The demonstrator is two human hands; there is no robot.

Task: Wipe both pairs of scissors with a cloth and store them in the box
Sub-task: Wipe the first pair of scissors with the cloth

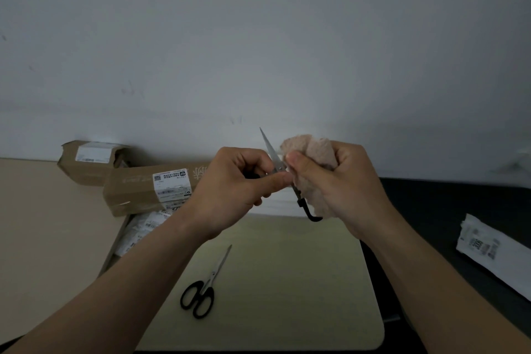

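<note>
Left hand (230, 190) grips one pair of scissors (273, 156); right hand (342, 190) clutches the cloth (313, 152) against it; second scissors (205, 286) lie on the desk (287, 282).

From the held scissors (273, 156), a second pair (204, 286) lies at seven o'clock on the mat (293, 282), cardboard boxes (135, 192) at nine, a labelled packet (492, 253) at four.

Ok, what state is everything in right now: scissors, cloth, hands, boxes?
Held scissors: off the table, tip up, pinched by the left hand.
Cloth: bunched in the right hand, against the held scissors.
Second scissors: flat on the table, blades closed, untouched.
Long cardboard box: closed, labelled.
Small cardboard box: closed, behind it.
</note>
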